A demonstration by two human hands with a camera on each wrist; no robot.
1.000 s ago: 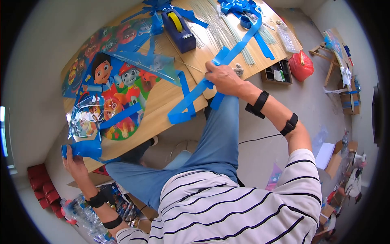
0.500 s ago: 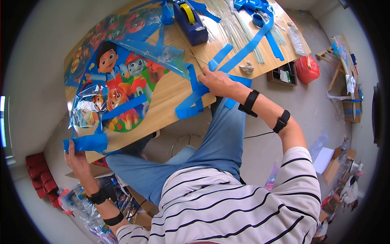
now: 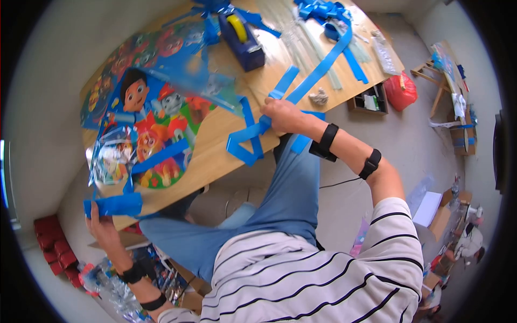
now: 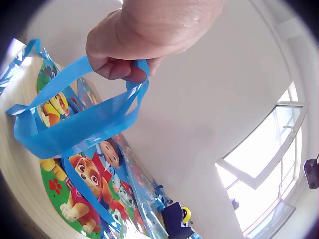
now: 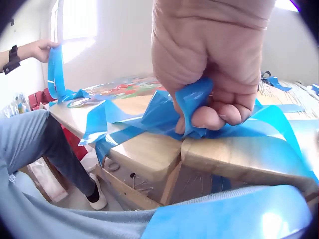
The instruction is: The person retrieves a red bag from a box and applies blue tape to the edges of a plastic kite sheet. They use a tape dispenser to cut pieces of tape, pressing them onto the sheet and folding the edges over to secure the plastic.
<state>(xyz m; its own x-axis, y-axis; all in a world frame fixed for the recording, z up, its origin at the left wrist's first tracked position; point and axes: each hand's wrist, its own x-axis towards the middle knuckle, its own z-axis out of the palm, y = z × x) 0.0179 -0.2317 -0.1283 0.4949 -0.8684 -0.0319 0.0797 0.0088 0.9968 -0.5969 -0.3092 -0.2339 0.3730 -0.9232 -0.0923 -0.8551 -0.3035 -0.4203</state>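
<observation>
In the head view my left hand (image 3: 103,229) is past the table's near left corner, holding a blue ribbon (image 3: 121,205) up by its end. The left wrist view shows curled fingers (image 4: 119,69) pinching that ribbon, which droops in a wide loop (image 4: 79,129) over the table. My right hand (image 3: 284,114) is low at the table's near edge, gripping another part of blue ribbon. Seen from the right wrist, a fold of ribbon (image 5: 193,102) pokes out between thumb and curled fingers. Ribbon lengths spread on both sides of this hand, and one piece (image 5: 234,214) lies across the thigh.
Cartoon-printed plastic sheets (image 3: 148,134) cover the table's left part. A tape dispenser (image 3: 242,46) with a yellow core stands behind. Thin clear sticks (image 3: 318,46), a blue ribbon heap (image 3: 323,11) and a crumpled lump (image 3: 319,97) lie right. A red bag (image 3: 400,91) sits beyond the edge.
My right hand has moved left and a little toward me, still holding ribbon; a short strip now shows beyond it. The left hand keeps its ribbon nearly in place. The head view shifts slightly.
</observation>
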